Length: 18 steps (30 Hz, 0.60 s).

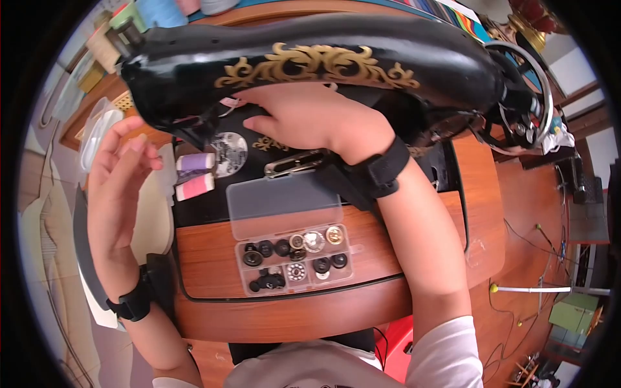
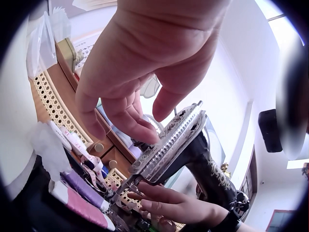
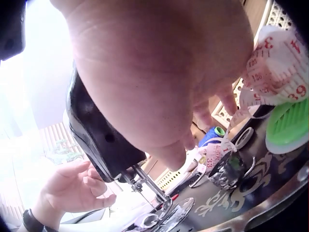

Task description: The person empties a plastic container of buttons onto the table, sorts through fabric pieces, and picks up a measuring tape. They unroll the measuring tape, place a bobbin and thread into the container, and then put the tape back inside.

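Note:
A black sewing machine (image 1: 187,52) with gold scrollwork spans the upper part of the head view. My left hand (image 1: 119,187) is raised by its needle end, fingers loosely bent and thumb apart; in the left wrist view they hover near the engraved metal faceplate (image 2: 166,145). Beneath the machine's arm reaches my right hand (image 1: 310,119), its fingertips partly hidden by the arm in the head view. The right wrist view shows its relaxed fingers near the needle bar (image 3: 145,188), above a measuring tape (image 3: 277,72) and a shiny metal piece (image 3: 227,171). Neither hand visibly holds anything.
A purple thread spool (image 1: 195,161) and a pink one (image 1: 195,187) lie left of the bed. In front stands a clear box with its lid (image 1: 284,204) raised, containing buttons. A green brush (image 3: 289,123) lies beside the tape. The handwheel (image 1: 550,97) is at right.

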Each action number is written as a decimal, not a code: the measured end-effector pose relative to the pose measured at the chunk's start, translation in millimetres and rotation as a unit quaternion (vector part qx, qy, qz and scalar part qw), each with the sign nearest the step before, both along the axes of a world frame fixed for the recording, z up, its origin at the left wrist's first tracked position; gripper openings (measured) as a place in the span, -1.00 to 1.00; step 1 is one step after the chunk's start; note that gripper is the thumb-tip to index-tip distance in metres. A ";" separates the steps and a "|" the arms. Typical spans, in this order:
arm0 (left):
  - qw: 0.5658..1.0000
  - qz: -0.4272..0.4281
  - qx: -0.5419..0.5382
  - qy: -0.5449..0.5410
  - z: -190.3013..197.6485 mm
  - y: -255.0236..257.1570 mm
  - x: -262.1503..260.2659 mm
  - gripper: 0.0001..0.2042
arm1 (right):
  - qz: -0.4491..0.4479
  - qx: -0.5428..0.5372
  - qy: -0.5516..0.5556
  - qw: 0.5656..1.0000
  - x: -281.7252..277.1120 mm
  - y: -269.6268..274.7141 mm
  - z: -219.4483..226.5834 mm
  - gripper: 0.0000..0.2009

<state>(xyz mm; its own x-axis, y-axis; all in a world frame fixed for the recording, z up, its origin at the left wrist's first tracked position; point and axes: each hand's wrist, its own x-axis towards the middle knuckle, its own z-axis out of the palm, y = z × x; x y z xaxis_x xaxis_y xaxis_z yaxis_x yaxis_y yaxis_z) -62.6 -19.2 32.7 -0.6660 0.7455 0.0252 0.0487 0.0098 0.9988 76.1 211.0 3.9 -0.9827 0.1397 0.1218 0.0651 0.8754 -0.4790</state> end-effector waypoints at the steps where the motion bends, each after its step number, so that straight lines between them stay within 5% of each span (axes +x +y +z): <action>1: 1.000 -0.005 -0.007 0.002 -1.5 -0.6 -3.1 -0.74 | -0.006 0.000 -0.004 1.000 -1.2 2.3 -7.2 -0.63; 3: 1.000 -0.017 -0.005 0.009 -2.5 -0.7 -4.6 -0.77 | 0.067 0.088 0.066 0.992 -5.5 7.7 -20.4 -0.64; 10: 1.000 -0.012 -0.010 0.004 -5.0 -0.1 -7.7 -0.79 | 0.014 0.085 -0.078 0.993 -11.8 5.1 -17.2 -0.62; 18: 1.000 -0.014 -0.015 0.018 -5.9 1.1 -6.0 -0.81 | 0.014 0.100 -0.067 0.993 -5.3 3.7 -14.4 -0.61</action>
